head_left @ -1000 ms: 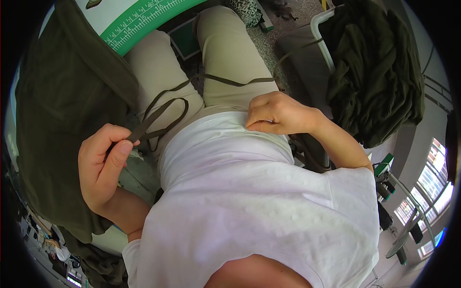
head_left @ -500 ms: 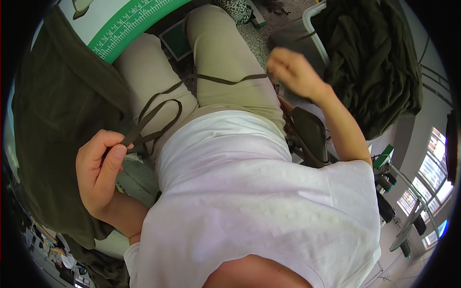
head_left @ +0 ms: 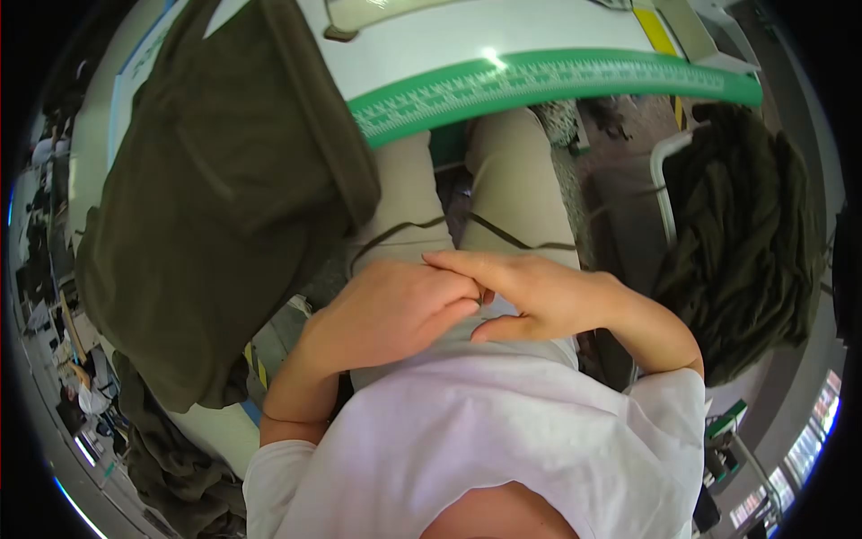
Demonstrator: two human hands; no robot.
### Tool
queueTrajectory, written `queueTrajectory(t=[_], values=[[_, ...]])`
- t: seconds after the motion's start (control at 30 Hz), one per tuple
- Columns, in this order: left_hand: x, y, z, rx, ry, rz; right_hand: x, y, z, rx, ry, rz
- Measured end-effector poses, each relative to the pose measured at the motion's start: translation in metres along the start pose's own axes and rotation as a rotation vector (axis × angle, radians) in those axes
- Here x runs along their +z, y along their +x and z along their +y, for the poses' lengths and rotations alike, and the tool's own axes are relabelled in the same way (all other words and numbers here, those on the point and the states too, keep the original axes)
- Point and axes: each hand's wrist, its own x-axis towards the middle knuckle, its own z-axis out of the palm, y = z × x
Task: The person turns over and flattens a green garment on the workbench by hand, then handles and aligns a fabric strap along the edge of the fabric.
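Note:
Over the lap, my left hand [head_left: 391, 310] has its fingers curled and pressed together; what they hold is hidden. My right hand [head_left: 548, 292] meets its fingertips from the other side, with one finger stretched over them and the thumb apart below. A thin dark strap [head_left: 404, 230] lies across the thighs just beyond both hands, and its ends are out of sight. Dark olive cloth [head_left: 233, 189] hangs over the table edge to the left of my left hand.
A white table [head_left: 413, 54] with a green ruler edge [head_left: 557, 79] spans the top. At the right, a pale-rimmed bin [head_left: 663, 193] stands beside heaped dark cloth [head_left: 750, 251]. More dark cloth [head_left: 171, 458] lies at the lower left. People and equipment show far left.
Both hands have come together over the lap, and the loop of strap beside my left hand is no longer visible. The view has turned, showing more of the table.

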Motion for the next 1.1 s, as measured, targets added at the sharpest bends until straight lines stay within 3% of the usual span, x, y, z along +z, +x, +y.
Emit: queueTrajectory(t=[0.07, 0.13, 0.27, 0.3, 0.37, 0.4, 0.5, 0.63, 0.7, 0.77, 0.9, 1.03, 1.1], values=[[-0.006, -0.002, 0.004, 0.019, 0.013, -0.027, -0.003, 0.011, 0.0, 0.023, 0.005, -0.08], [-0.014, -0.013, 0.001, 0.006, 0.01, -0.001, -0.015, 0.0, 0.02, -0.177, -0.098, -0.013], [-0.039, -0.035, -0.012, -0.031, -0.06, 0.042, -0.062, -0.034, 0.017, 0.178, 0.191, 0.144], [-0.045, -0.039, -0.015, -0.05, -0.092, 0.064, -0.07, -0.041, 0.021, 0.164, 0.181, 0.13], [-0.051, -0.042, -0.017, -0.07, -0.119, 0.106, -0.078, -0.051, 0.03, 0.388, 0.052, 0.254], [-0.052, -0.041, -0.016, -0.063, -0.07, 0.099, -0.078, -0.053, 0.036, 0.379, 0.046, 0.241], [-0.053, -0.036, -0.014, -0.05, 0.037, 0.094, -0.077, -0.053, 0.051, 0.403, -1.247, 0.056], [-0.048, -0.025, -0.011, -0.098, 0.11, 0.061, -0.064, -0.027, 0.04, 0.428, -1.193, -0.063], [-0.035, -0.016, -0.011, -0.052, 0.201, 0.019, -0.045, 0.006, 0.003, 0.104, -0.754, 0.06], [-0.03, -0.008, -0.006, -0.028, 0.251, 0.002, -0.026, 0.027, -0.016, 0.033, -0.239, 0.024], [-0.035, -0.006, 0.002, 0.107, 0.263, 0.057, -0.011, 0.041, 0.001, 0.008, -0.091, 0.03], [-0.065, -0.027, -0.005, -0.066, 0.244, 0.056, -0.048, 0.025, 0.009, 0.208, -0.164, -0.161], [-0.071, -0.032, -0.006, -0.071, 0.224, 0.09, -0.049, 0.027, 0.006, 0.168, -0.301, -0.193]])
